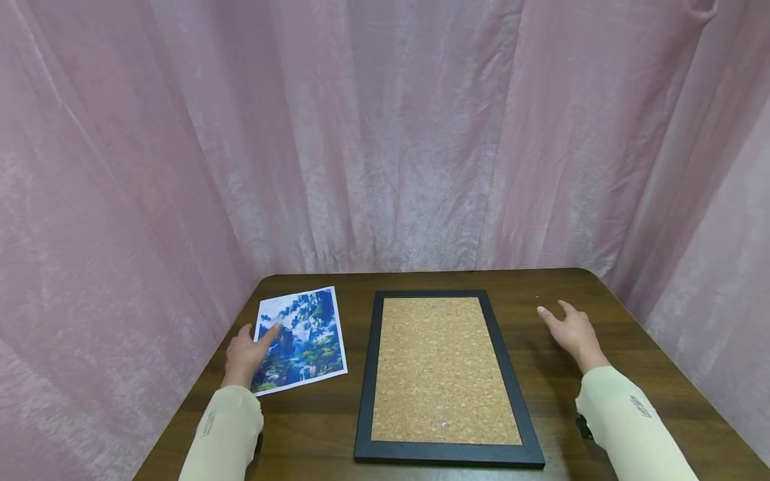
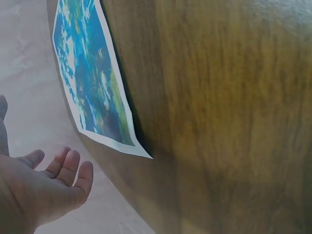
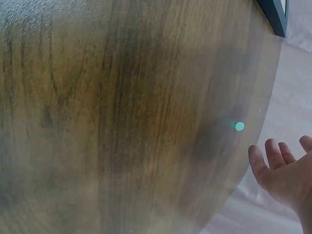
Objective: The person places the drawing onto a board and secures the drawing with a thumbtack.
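Observation:
A printed landscape picture (image 1: 303,337) with a white border lies tilted at the left of the table. My left hand (image 1: 246,354) hovers at its left edge, fingers loosely spread and holding nothing; in the left wrist view that hand (image 2: 48,190) appears apart from the paper's corner. At the centre lies a cork board (image 1: 442,367) in a black frame. To the board's right is my right hand (image 1: 574,337), empty with relaxed fingers. In the right wrist view a small round mint-green piece (image 3: 239,126) lies on the table near the fingertips of that hand (image 3: 282,170).
The dark wooden table (image 1: 313,427) has rounded far corners. Pink curtains (image 1: 409,147) hang close behind it and along both sides. A small shiny spot (image 1: 444,423) shows low on the cork, and a tiny pale speck (image 1: 537,296) lies at the back right.

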`<state>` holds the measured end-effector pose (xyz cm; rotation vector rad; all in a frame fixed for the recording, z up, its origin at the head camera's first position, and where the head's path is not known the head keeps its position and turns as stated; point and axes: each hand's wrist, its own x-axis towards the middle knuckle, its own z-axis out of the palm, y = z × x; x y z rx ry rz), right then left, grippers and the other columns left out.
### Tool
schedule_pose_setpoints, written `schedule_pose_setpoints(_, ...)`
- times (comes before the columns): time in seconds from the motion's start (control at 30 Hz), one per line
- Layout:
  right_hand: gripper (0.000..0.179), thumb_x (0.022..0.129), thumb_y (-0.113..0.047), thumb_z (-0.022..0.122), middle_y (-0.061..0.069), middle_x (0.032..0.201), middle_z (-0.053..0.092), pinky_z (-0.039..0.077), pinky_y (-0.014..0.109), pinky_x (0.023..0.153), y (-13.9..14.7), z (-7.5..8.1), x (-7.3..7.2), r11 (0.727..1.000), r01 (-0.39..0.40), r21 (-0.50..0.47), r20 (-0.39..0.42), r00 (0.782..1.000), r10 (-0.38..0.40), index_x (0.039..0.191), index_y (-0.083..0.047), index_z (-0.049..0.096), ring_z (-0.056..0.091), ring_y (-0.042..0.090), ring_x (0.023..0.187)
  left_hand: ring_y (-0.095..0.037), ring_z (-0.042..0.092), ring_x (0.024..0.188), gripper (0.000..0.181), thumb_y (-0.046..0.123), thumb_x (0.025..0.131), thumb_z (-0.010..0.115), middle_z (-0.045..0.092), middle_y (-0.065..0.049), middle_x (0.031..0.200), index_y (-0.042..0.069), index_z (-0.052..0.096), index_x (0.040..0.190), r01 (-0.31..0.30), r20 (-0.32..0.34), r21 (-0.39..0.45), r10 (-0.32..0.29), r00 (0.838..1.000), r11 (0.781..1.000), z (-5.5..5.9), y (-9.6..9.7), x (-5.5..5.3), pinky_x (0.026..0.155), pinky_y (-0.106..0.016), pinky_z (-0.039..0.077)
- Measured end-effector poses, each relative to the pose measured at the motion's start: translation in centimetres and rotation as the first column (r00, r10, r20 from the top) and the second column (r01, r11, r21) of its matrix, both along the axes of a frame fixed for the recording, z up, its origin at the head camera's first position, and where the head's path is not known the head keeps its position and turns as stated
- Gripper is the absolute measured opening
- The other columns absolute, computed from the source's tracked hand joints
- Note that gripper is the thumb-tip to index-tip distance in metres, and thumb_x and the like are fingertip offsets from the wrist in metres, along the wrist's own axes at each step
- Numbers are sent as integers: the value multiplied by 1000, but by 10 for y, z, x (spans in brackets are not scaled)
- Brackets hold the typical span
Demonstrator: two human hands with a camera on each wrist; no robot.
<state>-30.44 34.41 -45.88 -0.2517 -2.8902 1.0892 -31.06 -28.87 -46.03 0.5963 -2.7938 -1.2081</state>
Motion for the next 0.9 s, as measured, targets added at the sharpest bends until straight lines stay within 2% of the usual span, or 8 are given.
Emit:
schedule_pose_setpoints(0.17, 93, 101, -63, 32, 49, 146, 12, 21, 72, 105, 5, 0, 3, 1000, 15, -13, 14, 1000, -15, 153, 11, 11, 15, 64, 134, -56, 13, 140, 100, 64, 93, 52, 13, -36, 155, -3, 12, 156, -57, -5, 55, 57, 998, 997, -3, -1, 4, 109, -70, 17)
schedule_pose_setpoints(0.37, 94, 100, -65, 30, 45, 150, 11, 17, 74, 106, 13, -3, 8, 998, 34, -59, 41, 999, -31, 153, 10, 9, 9, 64, 136, -55, 17, 140, 101, 63, 93, 53, 16, -37, 154, -6, 13, 154, -80, -6, 92, 81, 997, 993, -9, -6, 3, 112, -66, 18)
schedule_pose_setpoints(0.63, 90, 101, -61, 30, 43, 148, 22, 24, 66, 109, 21, -13, 12, 991, 84, -102, 37, 996, -81, 152, 12, 13, 23, 58, 135, -54, 14, 141, 105, 65, 92, 54, 15, -37, 155, -7, 11, 154, -106, 1, 153, 107, 994, 982, -19, -9, 6, 113, -64, 15)
schedule_pose_setpoints(0.77, 91, 101, -61, 32, 43, 148, 22, 26, 64, 109, 22, -15, 15, 981, 108, -161, 47, 994, -102, 152, 11, 12, 24, 57, 136, -54, 13, 142, 109, 70, 89, 53, 12, -36, 156, -5, 9, 155, -132, 18, 192, 132, 991, 972, -22, -9, 7, 113, -66, 14)
schedule_pose_setpoints(0.9, 91, 100, -61, 35, 41, 151, 19, 25, 64, 110, 23, -15, 17, 959, 130, -250, 50, 991, -121, 153, 10, 11, 21, 55, 139, -54, 16, 141, 110, 71, 88, 53, 14, -36, 156, -4, 9, 156, -150, 21, 221, 149, 989, 964, -24, -10, 7, 113, -65, 15)
